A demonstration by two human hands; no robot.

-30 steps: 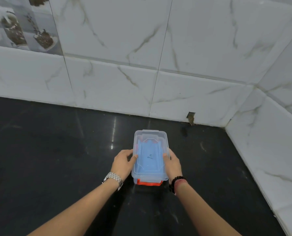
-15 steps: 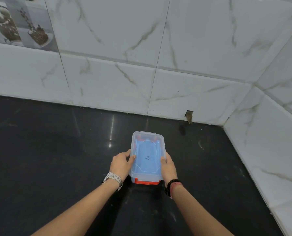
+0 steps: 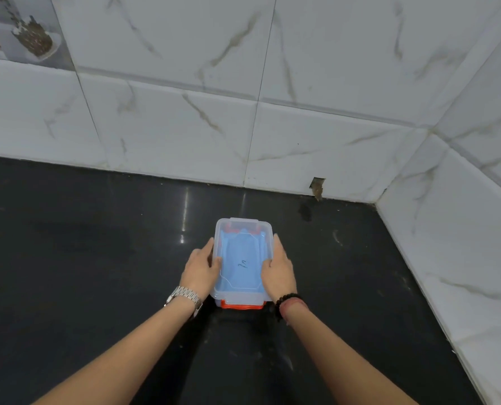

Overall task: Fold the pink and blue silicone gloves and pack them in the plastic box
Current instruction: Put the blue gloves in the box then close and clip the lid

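Plastic box (image 3: 242, 261) sits flat on the black countertop (image 3: 82, 258), short of the marble-tile wall (image 3: 185, 127) and left of the corner where the side wall comes in. Lid is on.

Left hand (image 3: 201, 268) is clamped on the box's left long side, thumb hooked over the lid edge. Right hand (image 3: 278, 271) mirrors it on the right side. Reads as a symmetric squeeze: equal pressure both sides so the lid seats without the box skating on the glossy stone.

Blue silicone glove (image 3: 242, 252) shows through the clear lid, lying flat and filling most of the inside. Pink glove: can't tell. Only bits of orange-red show at the far end, the same colour as the orange latch (image 3: 241, 306) at the near end.

Judgement: packing looks done and this is the closing step. Latch engagement isn't visible from here.
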